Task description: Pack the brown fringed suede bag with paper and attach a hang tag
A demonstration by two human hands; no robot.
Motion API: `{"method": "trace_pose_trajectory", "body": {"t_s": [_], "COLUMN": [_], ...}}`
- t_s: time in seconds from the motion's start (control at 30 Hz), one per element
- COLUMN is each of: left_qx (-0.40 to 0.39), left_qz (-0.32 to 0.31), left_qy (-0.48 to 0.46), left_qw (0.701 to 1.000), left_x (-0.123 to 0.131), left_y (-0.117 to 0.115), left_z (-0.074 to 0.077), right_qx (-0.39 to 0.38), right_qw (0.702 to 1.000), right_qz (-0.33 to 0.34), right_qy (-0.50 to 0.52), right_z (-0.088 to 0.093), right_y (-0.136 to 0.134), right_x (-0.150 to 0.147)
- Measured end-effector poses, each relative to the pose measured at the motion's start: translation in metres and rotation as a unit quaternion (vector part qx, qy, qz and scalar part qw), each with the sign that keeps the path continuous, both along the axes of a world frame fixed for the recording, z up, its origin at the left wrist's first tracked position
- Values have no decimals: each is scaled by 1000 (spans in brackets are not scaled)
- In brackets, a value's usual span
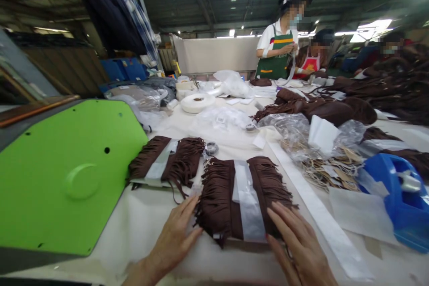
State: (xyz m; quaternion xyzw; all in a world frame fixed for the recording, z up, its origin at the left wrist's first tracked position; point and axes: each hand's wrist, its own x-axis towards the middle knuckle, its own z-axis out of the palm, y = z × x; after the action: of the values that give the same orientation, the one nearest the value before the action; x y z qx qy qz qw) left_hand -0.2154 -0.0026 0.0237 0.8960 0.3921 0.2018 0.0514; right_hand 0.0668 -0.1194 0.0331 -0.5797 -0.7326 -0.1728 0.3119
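Observation:
A dark brown fringed bag [217, 201] lies flat on the table, a pale wrapping band [250, 205] running down its middle. My left hand [176, 232] rests at the bag's left edge, fingers stretched out and holding nothing. At the right edge, my right hand [298, 241] has its fingers extended over the fringe, also open. A second fringed brown bag [157, 161] with a similar band lies just beyond, to the left. Between the two bags' far ends sits a small grey roll [211, 148].
A bright green panel [67, 178] stands at left. On the right are a blue tape dispenser [395, 201], tags with strings [331, 170] and a long white strip [311, 205]. Further back are a white roll [197, 103], plastic bags [223, 118], brown bags [321, 105] and co-workers [278, 49].

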Motion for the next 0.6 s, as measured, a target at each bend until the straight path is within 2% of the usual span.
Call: {"method": "trace_pose_trajectory", "body": {"t_s": [0.1,0.17,0.27,0.37,0.47,0.53,0.6], "left_qx": [-12,-24,-26,-23,-16,44,130], "left_qz": [74,103,128,140,145,141,96], "left_qy": [-47,-58,-74,-84,-84,-91,-102], "left_qw": [996,993,989,986,986,985,981], "left_x": [12,25,37,36,32,35,45], "left_y": [-7,-7,-4,-5,-13,-16,-12], "left_z": [-9,-12,-12,-11,-2,10,22], "right_qx": [21,10,-21,-20,10,23,30], "right_qw": [994,989,987,987,987,988,989], "right_qz": [94,127,126,127,128,127,140], "right_qy": [-43,-78,-96,-101,-102,-80,-33], "right_z": [11,10,-3,-21,-30,-25,-11], "right_y": [13,23,35,39,39,37,35], "right_x": [-31,-49,-62,-61,-61,-64,-66]}}
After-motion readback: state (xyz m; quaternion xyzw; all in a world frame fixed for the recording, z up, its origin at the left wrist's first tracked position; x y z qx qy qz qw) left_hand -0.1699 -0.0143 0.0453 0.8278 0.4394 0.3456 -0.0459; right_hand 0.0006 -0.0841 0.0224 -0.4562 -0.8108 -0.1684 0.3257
